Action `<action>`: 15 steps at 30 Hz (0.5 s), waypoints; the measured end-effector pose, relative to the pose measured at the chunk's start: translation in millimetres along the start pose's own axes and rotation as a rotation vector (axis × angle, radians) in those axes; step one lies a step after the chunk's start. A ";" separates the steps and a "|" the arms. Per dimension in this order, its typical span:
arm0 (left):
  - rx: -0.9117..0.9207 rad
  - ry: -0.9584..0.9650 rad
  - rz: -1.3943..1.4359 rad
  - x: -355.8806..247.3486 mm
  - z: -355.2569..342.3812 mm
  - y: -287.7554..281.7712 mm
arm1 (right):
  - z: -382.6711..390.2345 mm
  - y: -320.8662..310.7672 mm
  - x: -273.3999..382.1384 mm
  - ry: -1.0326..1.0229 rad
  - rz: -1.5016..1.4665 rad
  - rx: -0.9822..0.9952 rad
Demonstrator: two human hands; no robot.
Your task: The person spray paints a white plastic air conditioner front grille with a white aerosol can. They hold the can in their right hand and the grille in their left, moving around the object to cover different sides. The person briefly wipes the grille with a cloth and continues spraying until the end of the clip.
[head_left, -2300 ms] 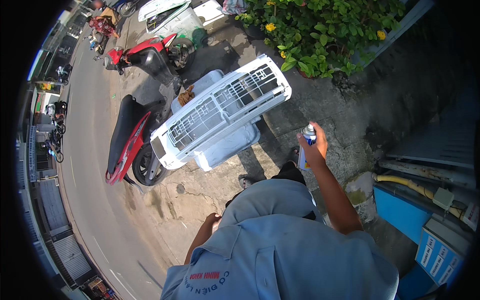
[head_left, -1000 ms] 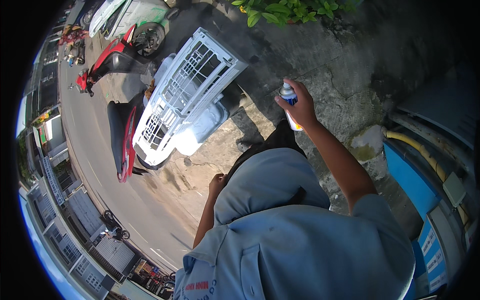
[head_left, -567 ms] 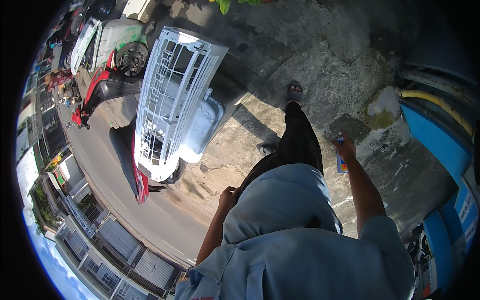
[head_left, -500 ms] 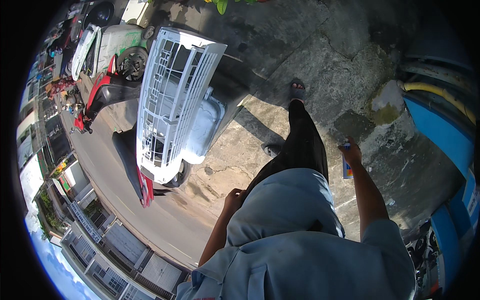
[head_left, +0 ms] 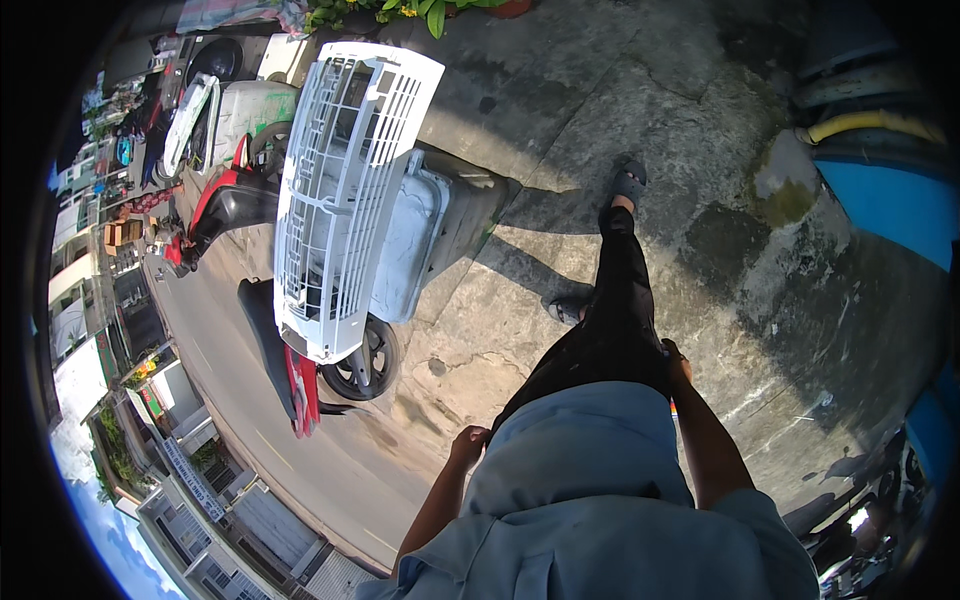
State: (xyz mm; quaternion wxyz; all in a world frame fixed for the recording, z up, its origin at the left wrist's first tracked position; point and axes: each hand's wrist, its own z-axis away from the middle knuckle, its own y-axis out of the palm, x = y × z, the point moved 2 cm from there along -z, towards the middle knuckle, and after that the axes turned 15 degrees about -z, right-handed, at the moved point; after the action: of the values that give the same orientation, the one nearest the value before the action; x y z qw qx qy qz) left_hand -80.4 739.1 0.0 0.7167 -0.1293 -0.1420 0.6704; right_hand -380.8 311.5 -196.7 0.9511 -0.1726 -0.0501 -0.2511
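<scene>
My right hand (head_left: 678,362) hangs beside my right thigh, closed around a spray can (head_left: 674,408). Only a thin coloured sliver of the can shows now, the rest being behind my hand, leg and shirt. My left hand (head_left: 468,443) is at my left hip, its fingers loosely curled and partly hidden, with nothing visible in it. Ahead to the left, apart from both hands, a long white slotted plastic cover (head_left: 350,200) rests on a pale, rounded tub-like piece (head_left: 412,245). That piece sits on a dark, boxy base.
Red and black motorbikes (head_left: 303,385) stand beyond the cover, along the road (head_left: 225,350). A yellow hose (head_left: 870,125) and a blue panel (head_left: 890,205) are at the right. Green plants (head_left: 435,15) grow at the far edge. Cracked concrete (head_left: 570,130) lies underfoot.
My right hand has come in from the side to my thigh, so the can is now mostly hidden. My feet have stepped, and the view has shifted slightly. My left hand stays at my hip.
</scene>
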 end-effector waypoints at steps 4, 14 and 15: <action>-0.089 0.008 0.181 13.7 -26.5 -24.4 | 17.6 -30.7 33.4 -0.131 0.095 -0.092; -0.539 0.227 0.088 -197.3 2.1 -224.7 | -19.8 -122.2 98.9 -0.141 0.041 -0.162; -0.615 0.256 0.087 -199.8 1.8 -247.6 | -20.6 -126.9 113.5 -0.106 0.056 -0.152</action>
State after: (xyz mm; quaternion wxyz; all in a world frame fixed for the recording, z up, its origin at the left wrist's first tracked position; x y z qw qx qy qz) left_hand 135.6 523.1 88.7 0.6269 -0.4288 -0.2406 0.6044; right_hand -344.7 148.7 -156.8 0.9380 -0.2585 -0.0765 -0.2180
